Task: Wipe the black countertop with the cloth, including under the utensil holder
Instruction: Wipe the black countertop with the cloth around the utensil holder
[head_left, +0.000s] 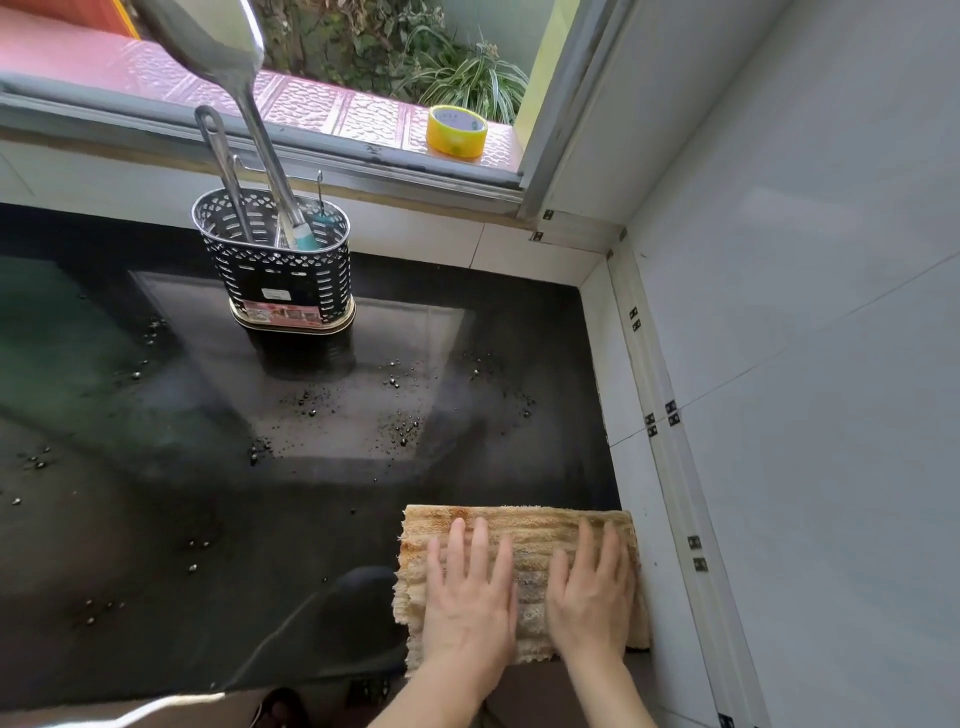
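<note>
A tan striped cloth (524, 525) lies flat at the near right corner of the black countertop (156, 519). My left hand (470, 597) and my right hand (592, 592) press down on it side by side, fingers straight and spread. The perforated black-and-metal utensil holder (280, 270) stands upright near the back of the counter, well away from both hands, with a ladle (228, 57) and other metal utensils sticking out. Water droplets (400, 431) dot the counter between the holder and the cloth.
A white tiled wall (779, 364) borders the counter on the right. Behind it runs a window sill with a roll of yellow tape (457, 130). The counter's front edge is close under my wrists.
</note>
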